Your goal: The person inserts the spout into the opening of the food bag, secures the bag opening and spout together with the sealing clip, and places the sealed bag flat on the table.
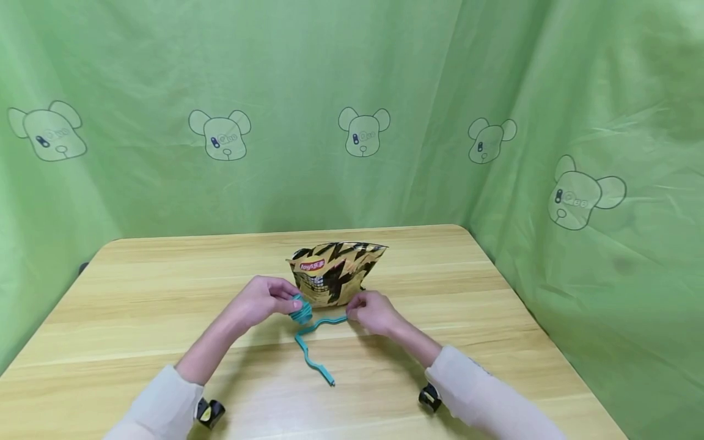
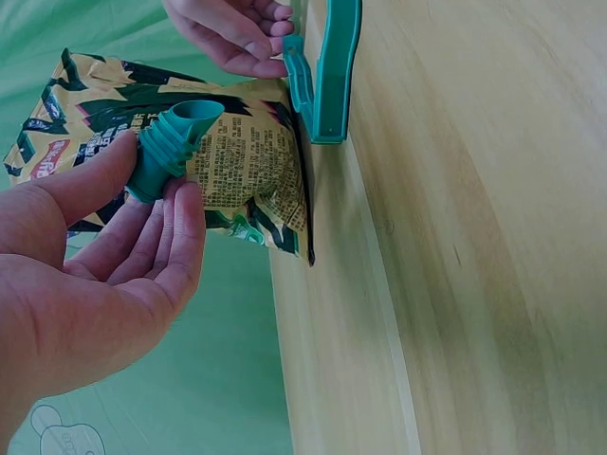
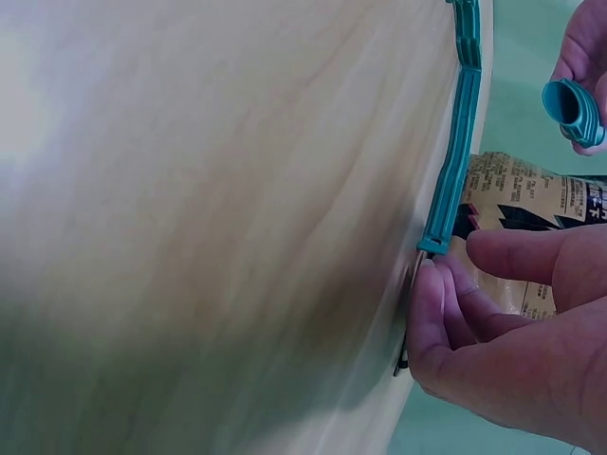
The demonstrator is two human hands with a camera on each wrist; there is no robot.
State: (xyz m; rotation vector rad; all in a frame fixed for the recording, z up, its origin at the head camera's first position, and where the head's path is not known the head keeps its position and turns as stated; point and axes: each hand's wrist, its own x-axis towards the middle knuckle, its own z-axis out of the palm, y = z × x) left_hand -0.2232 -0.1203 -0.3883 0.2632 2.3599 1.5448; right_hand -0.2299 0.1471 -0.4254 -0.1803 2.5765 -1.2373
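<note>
My left hand [image 1: 272, 299] holds a teal threaded spout [image 2: 175, 142] between thumb and fingers. In the left wrist view its wide slanted mouth faces up and to the right, in front of the bag. A long jointed teal bag clip [image 1: 308, 351] lies unfolded in a zigzag on the table. At the clip's far right end is my right hand [image 1: 371, 311], its fingertips close against that end and its thumb a little apart in the right wrist view. Behind both hands a gold and black chip bag [image 1: 335, 275] stands upright, its lower part overlapped by them.
The pale wooden table [image 1: 137, 293] has rounded far corners. Green curtains [image 1: 308, 183] with bear-head outlines hang behind it and along its right side. Black wrist cameras [image 1: 210, 414] are strapped at both sleeves.
</note>
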